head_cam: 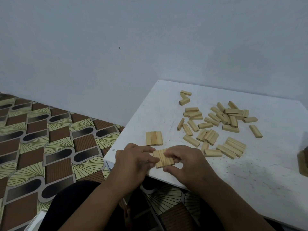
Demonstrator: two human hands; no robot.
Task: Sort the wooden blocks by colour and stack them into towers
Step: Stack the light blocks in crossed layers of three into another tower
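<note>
Left hand (133,160) and right hand (185,161) brought together at the near corner of the white desk (250,164), forearms angled in from below. Both hands grasping a row of pale wooden blocks (164,158) laid side by side flat on the desk: left fingers curled against its left edge, right fingertips (167,153) bent over its top, right thumb along its near side. Exact count of blocks in the held row hard to tell under the fingers.

Just beyond the left hand, a set of three blocks (154,138) lying flush together. Beyond and to the right of the right hand, a loose scatter of blocks (223,119), all the same light wood tone, some overlapping, some in small neat groups such as a slanted row (232,147) near the right hand.

Desk surface speckled with dark marks. At the far right edge, part of a wooden object (304,161), cut off. Behind the desk, a plain pale-blue wall (116,47); left of the hands, patterned floor (41,139) in brown, cream and black.
</note>
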